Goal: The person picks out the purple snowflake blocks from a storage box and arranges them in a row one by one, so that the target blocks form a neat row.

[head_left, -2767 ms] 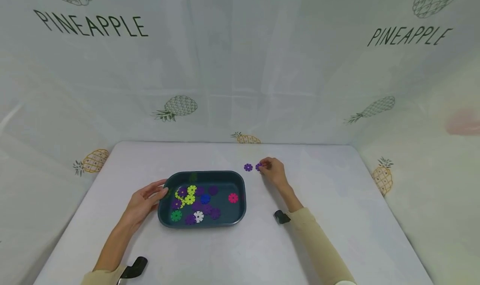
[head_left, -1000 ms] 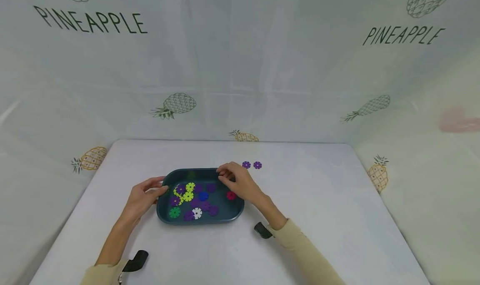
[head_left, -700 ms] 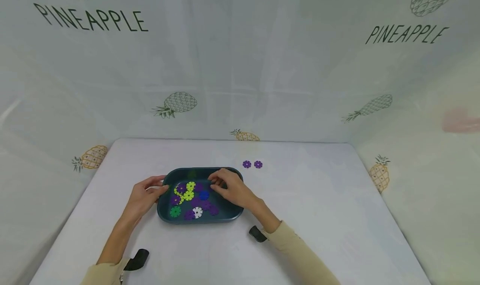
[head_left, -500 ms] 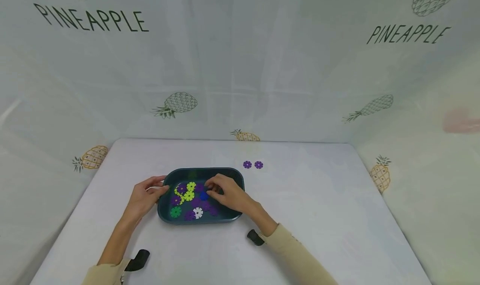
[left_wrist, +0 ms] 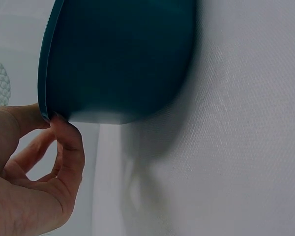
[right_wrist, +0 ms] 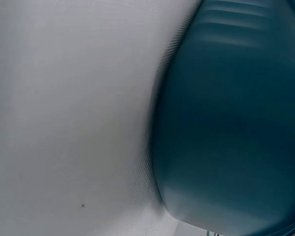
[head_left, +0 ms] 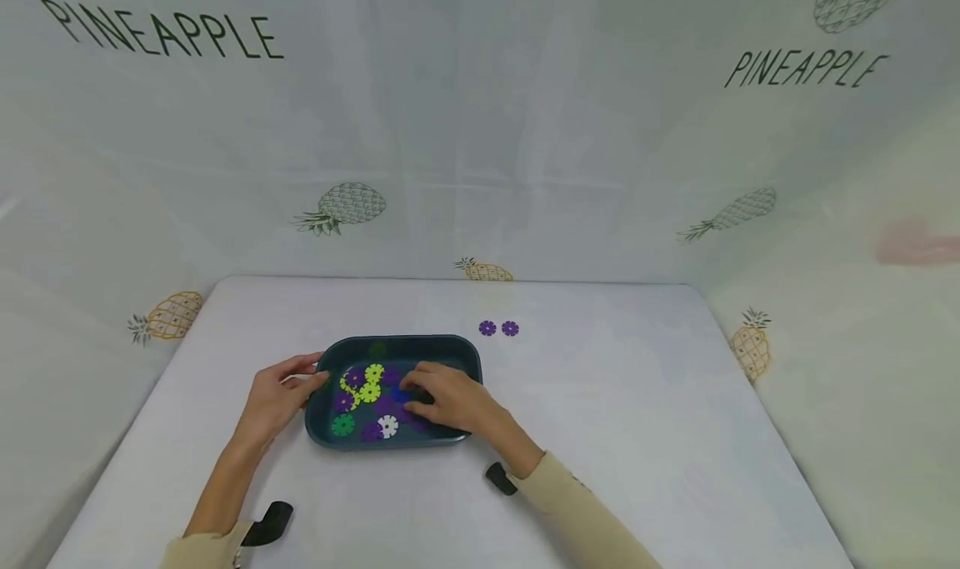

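Note:
A dark teal tray [head_left: 450, 348] holds flower-shaped discs: a green one [head_left: 342, 425], a white one [head_left: 387, 426], several yellow [head_left: 370, 391] and purple ones, and a blue one [head_left: 400, 394] partly behind fingers. At the tray's left rim my left hand [head_left: 276, 396] pinches the edge; in the left wrist view that hand [left_wrist: 37, 172] has thumb and finger on the rim of the tray [left_wrist: 118, 59]. Over the tray's right half, my right hand [head_left: 453, 401] reaches down among the discs, thumb and fingers apart; whether it touches one is unclear. The right wrist view shows the tray's outer wall [right_wrist: 226, 123].
Two purple discs [head_left: 487, 328] lie side by side on the white table [head_left: 600, 386], behind the tray's right corner. A curtain [head_left: 480, 119] printed with pineapples hangs behind the table and along its sides.
My right hand has come from the purple discs behind the tray, over the tray's right end and then left and down among the discs, covering the pink one. My left hand stays on the rim.

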Available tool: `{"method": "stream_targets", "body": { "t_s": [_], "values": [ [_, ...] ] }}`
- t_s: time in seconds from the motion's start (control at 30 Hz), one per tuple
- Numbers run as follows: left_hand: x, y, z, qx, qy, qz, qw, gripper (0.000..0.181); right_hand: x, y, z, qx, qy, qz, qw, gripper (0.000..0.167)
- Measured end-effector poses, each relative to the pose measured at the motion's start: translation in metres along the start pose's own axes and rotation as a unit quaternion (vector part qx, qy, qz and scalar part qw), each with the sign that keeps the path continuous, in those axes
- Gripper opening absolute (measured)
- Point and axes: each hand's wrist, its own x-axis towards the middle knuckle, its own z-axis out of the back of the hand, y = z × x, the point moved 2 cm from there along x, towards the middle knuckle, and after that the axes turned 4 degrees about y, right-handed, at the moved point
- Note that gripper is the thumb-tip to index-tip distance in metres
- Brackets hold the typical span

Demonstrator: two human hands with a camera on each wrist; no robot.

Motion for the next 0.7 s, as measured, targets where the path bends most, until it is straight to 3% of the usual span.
{"method": "stream_targets", "body": {
  "t_s": [0.43,0.7],
  "values": [
    [0.0004,0.002,0.0018,-0.012,0.004,-0.01,0.9999,0.054,0.0004,0.0055,-0.0032,-0.099,0.041,-0.005,0.9943,0.033],
    [0.0,0.0029,0.0014,-0.013,0.004,-0.007,0.9999,0.054,0.0009,0.0051,-0.0044,-0.108,0.052,-0.005,0.9928,0.029]
  ]
}}
